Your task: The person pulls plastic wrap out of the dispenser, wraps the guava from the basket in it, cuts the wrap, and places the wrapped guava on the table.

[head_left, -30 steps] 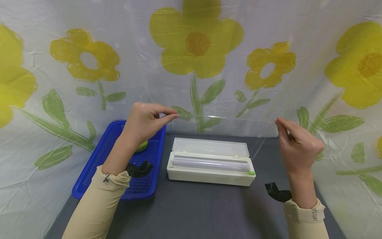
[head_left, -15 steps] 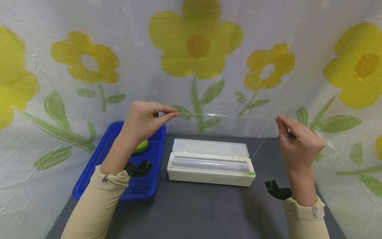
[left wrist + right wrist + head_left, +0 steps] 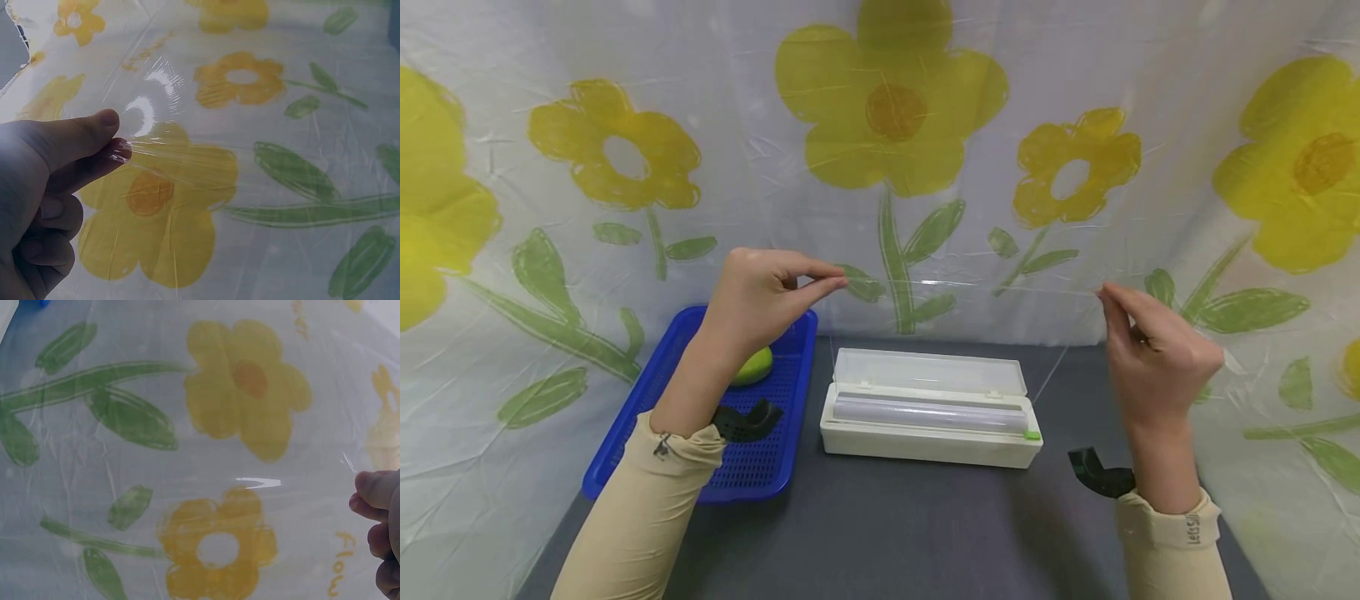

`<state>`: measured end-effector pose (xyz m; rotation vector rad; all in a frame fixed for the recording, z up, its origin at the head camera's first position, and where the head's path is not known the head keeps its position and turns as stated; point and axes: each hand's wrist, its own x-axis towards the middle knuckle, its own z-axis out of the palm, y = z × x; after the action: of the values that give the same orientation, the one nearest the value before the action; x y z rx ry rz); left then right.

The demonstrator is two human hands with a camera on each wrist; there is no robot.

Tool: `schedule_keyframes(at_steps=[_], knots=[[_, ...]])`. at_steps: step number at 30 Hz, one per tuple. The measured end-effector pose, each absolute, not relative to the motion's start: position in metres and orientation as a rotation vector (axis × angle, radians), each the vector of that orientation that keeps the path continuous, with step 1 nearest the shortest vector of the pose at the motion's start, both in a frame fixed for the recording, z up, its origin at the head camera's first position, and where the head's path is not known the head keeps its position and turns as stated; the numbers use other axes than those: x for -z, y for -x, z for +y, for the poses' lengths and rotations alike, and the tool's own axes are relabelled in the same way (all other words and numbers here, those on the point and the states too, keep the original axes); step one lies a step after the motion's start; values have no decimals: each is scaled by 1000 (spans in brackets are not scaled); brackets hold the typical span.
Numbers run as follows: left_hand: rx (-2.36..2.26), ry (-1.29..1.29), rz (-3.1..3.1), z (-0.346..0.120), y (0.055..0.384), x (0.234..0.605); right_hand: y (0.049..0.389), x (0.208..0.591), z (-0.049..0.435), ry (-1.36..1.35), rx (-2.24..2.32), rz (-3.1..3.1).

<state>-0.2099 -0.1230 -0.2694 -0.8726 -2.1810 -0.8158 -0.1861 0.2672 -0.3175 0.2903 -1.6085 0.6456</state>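
Observation:
A clear sheet of plastic wrap (image 3: 970, 288) is stretched between my two hands and runs down toward the white dispenser box (image 3: 925, 447). With thumb and index finger, my left hand (image 3: 767, 292) pinches one upper corner; the left wrist view shows creases in the wrap (image 3: 181, 156) fanning out from the fingertips. My right hand (image 3: 1161, 354) pinches the opposite corner at about the same height. Inside the box lies the roll of wrap (image 3: 929, 412). Its translucent lid (image 3: 929, 372) is tipped back, and a small green piece (image 3: 1032, 434) sits at the right front edge.
Left of the box, a blue plastic basket (image 3: 784, 467) stands on the dark grey table (image 3: 917, 533), partly behind my left forearm. A green rounded thing (image 3: 754, 367) lies in it, half hidden. A curtain printed with yellow flowers (image 3: 737, 200) hangs behind the table.
Both hands have risen slightly, lifting the wrap's upper edge with them. The right hand has also shifted a little to the right. Box and basket stay put.

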Motion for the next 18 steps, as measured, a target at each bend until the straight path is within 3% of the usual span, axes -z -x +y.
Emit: schedule_keyframes(at_steps=[18], knots=[[785,880,-2135,-124,210,263,188,311,266,-297,-671,-1579]])
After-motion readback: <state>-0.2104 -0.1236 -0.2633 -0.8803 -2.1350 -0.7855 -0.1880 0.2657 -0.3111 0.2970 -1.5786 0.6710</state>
